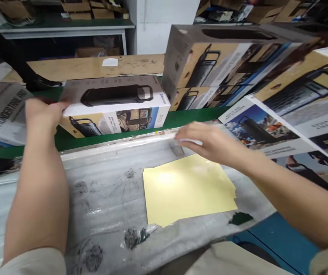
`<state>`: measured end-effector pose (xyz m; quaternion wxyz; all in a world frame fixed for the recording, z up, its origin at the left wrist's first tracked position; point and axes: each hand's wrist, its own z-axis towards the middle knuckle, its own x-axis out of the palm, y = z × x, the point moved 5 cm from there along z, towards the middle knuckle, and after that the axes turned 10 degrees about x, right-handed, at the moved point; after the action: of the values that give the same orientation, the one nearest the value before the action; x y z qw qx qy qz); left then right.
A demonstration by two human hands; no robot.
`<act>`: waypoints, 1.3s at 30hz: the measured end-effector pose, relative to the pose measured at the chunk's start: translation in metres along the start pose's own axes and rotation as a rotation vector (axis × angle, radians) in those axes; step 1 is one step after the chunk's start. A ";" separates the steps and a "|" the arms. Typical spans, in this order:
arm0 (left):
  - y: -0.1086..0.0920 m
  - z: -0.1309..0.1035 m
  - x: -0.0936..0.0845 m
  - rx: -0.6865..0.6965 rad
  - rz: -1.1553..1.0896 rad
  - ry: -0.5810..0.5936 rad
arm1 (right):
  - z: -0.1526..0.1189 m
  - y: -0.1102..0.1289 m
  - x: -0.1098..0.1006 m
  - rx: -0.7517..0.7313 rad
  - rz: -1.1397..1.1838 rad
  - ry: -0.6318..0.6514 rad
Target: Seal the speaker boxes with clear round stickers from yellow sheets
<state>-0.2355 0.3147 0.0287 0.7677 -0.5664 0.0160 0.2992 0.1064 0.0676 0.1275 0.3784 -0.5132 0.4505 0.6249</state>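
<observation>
My left hand (44,114) is at the left end of a speaker box (115,105), closed on its corner with the fingertips on the top edge. The box lies flat and shows a black portable speaker with a carry loop. Close to that hand on its other side is another box (7,110) lettered "THUNDERTRAIL". My right hand (205,139) hovers above the far edge of a yellow paper stack (189,191), its fingers pinched together. A small clear piece (177,149) shows just below the fingertips; whether they hold it is unclear.
Stacked speaker boxes (209,65) stand at the back right, and more boxes (304,114) lean close by my right arm. A scuffed, plastic-covered work surface (106,214) lies in front of me, with a green strip (192,116) beyond. A wooden board (89,68) runs behind.
</observation>
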 end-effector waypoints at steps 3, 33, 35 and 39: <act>-0.065 -0.031 -0.012 0.284 0.149 -0.081 | -0.080 -0.020 0.010 0.064 0.032 0.028; -0.133 -0.330 0.055 1.235 -0.193 1.002 | -0.119 -0.025 0.066 0.082 0.174 -0.141; -0.133 -0.330 0.055 1.234 -0.193 1.010 | -0.122 -0.027 0.068 0.056 0.179 -0.172; -0.135 -0.328 0.053 1.244 -0.189 1.003 | -0.121 -0.026 0.067 0.076 0.233 -0.170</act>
<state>-0.0242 0.0252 0.0081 0.8661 -0.1010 0.4745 -0.1206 0.1540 -0.0388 0.0488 0.3592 -0.3881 0.4966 0.6883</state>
